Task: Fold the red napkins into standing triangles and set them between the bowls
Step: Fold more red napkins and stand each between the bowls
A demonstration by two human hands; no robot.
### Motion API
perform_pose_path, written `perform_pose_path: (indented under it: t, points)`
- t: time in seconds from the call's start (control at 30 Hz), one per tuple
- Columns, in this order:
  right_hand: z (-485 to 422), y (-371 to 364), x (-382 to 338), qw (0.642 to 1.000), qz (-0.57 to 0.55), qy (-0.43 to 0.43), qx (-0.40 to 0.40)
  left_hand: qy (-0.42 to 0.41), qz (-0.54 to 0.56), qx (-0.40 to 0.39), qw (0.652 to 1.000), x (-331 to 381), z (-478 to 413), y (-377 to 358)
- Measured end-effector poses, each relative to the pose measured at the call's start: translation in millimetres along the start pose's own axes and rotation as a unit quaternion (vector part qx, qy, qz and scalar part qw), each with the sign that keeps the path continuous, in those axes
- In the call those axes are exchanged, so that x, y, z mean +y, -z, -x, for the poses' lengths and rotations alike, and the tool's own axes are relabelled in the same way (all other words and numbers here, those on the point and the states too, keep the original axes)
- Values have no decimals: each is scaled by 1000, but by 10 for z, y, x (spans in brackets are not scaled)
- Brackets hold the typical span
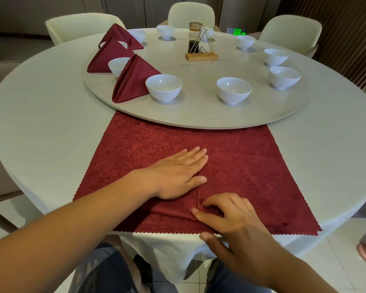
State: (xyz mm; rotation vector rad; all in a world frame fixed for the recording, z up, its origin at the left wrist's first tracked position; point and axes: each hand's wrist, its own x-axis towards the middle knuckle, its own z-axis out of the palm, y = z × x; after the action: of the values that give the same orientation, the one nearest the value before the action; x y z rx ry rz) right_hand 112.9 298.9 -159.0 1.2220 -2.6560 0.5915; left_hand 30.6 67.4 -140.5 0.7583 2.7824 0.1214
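The left hand (178,174) lies flat with straight fingers, pressing down the spread napkin (251,166). The right hand (230,216), fingers bent, pinches a folded flap at its near hem. The napkin lies on the table (40,123) before the turntable (199,111), where three folded napkins (133,79) stand among bowls (163,87).

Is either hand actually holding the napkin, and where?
The right hand pinches the spread red napkin at its near edge, by the folded-in corner; the left hand only presses flat on it.
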Motion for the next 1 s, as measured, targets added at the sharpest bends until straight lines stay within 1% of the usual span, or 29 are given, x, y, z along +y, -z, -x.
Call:
perform_pose_path:
  t: [0.07, 0.13, 0.2, 0.27, 0.3, 0.37, 0.43, 0.53, 0.6, 0.67, 0.7, 0.77, 0.8, 0.87, 1.0]
  points:
    - [8, -2, -8, 1000, -1, -2, 3, 8, -5, -9, 1000, -77, -69, 45]
    - [20, -3, 0, 1000, -3, 2, 7, 13, -18, 14, 1000, -142, -100, 92]
    - [29, -1, 14, 1000, -2, 10, 7, 6, -32, 88, 996, -159, -67, 109]
    - [31, 8, 27, 1000, -1, 14, 3, -12, -29, 196, 980, -86, 28, 92]
    - [30, 16, 26, 1000, -5, 14, -1, -18, -23, 236, 971, -9, 104, 85]
    - [29, 44, 30, 1000, -26, 13, -12, -21, 3, 279, 960, 176, 271, 64]
    - [31, 85, 65, 998, -52, 13, -14, -11, 49, 269, 962, 346, 436, 20]
    - [59, 160, 135, 992, -124, 7, -4, 21, 112, 252, 961, 518, 652, -119]
    - [92, 183, 179, 986, -168, -4, 5, 28, 127, 238, 963, 594, 753, -236]
    - [108, 189, 213, 982, -187, -30, 15, 23, 124, 227, 966, 621, 810, -336]
    - [109, 192, 231, 983, -176, -38, 31, 22, 120, 226, 966, 623, 824, -369]
    - [98, 203, 282, 991, -114, -33, 68, 26, 117, 232, 965, 612, 825, -397]
    - [91, 221, 307, 993, -86, -32, 73, 28, 116, 238, 964, 607, 816, -404]
    - [93, 275, 366, 996, -53, -32, 64, 30, 113, 250, 961, 606, 792, -400]
    - [167, 368, 450, 999, -5, -29, 22, 29, 106, 268, 957, 602, 759, -389]
